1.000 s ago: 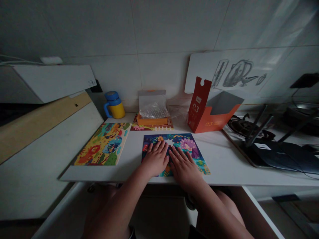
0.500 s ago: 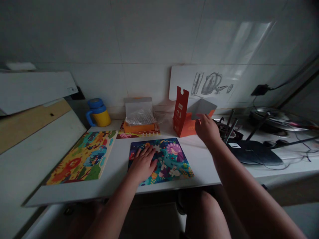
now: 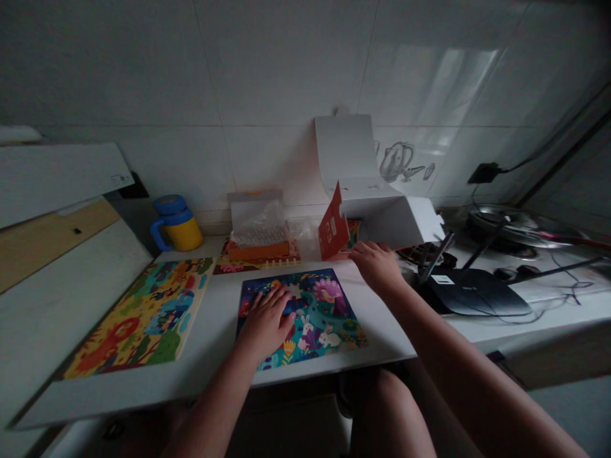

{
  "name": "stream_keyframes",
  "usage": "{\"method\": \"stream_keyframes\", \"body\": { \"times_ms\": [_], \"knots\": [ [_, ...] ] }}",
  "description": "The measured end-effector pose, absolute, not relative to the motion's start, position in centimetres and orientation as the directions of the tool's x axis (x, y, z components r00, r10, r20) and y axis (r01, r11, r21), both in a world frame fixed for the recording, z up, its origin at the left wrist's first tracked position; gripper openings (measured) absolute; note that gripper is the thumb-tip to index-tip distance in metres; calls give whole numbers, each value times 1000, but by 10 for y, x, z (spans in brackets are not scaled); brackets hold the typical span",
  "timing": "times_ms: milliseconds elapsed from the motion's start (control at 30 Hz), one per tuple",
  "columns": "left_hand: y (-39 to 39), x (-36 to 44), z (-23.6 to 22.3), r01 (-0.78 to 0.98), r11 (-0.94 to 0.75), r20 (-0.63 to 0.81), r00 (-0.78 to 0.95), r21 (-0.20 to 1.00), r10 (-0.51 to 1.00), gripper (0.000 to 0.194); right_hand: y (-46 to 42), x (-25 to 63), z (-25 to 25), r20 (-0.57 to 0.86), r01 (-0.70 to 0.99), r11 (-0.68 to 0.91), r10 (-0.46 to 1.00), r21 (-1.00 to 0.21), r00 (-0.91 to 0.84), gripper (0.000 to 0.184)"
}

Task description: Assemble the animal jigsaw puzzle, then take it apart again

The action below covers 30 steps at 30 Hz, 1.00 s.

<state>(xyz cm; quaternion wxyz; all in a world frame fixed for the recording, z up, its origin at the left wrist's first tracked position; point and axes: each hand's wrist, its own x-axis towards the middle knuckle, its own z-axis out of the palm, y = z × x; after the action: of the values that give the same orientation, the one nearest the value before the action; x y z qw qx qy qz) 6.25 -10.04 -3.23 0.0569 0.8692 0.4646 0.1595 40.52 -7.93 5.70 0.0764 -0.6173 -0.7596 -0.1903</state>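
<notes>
My left hand (image 3: 268, 318) lies flat on a dark blue and teal jigsaw puzzle (image 3: 319, 312) with rabbits and a peacock, its fingers stretched over the upper left part. A pale gap shows in the picture near my fingertips. My right hand (image 3: 377, 264) is wrapped over the front edge of an orange-red cardboard box (image 3: 329, 232) behind the puzzle. That box stands open with its grey inside (image 3: 382, 219) towards me and its lid (image 3: 346, 149) raised against the wall. A small colourful piece (image 3: 354, 233) shows inside it at the left.
A yellow and orange animal puzzle (image 3: 143, 318) lies at the left. Behind it stands a blue and yellow mug (image 3: 179, 224). Clear plastic wrap (image 3: 258, 229) sits in an orange tray (image 3: 260, 249). A black router (image 3: 477, 292) with antennas and cables is at the right, near a stove with a pan lid (image 3: 506, 219).
My right hand has moved down and left with the box, which has tipped so that its inside faces me and its lid stands up. My left hand stays on the puzzle.
</notes>
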Motion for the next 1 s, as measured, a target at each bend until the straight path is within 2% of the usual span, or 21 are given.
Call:
{"method": "stream_keyframes", "body": {
  "times_ms": [233,467,700,1000],
  "knots": [
    [-99,63,-32,788,-571,237,524,230,818,50,-96,382,61,326,931,230,890,285,-320,31],
    [-100,63,-33,793,-564,241,515,229,823,48,-95,381,55,307,935,238,898,262,-315,30],
    [-103,63,-29,790,-554,221,510,261,831,49,-68,403,69,281,973,99,947,210,-157,30],
    [-105,63,-32,775,-550,234,499,311,835,50,-19,431,85,276,985,33,958,170,-79,31]
  ]
}}
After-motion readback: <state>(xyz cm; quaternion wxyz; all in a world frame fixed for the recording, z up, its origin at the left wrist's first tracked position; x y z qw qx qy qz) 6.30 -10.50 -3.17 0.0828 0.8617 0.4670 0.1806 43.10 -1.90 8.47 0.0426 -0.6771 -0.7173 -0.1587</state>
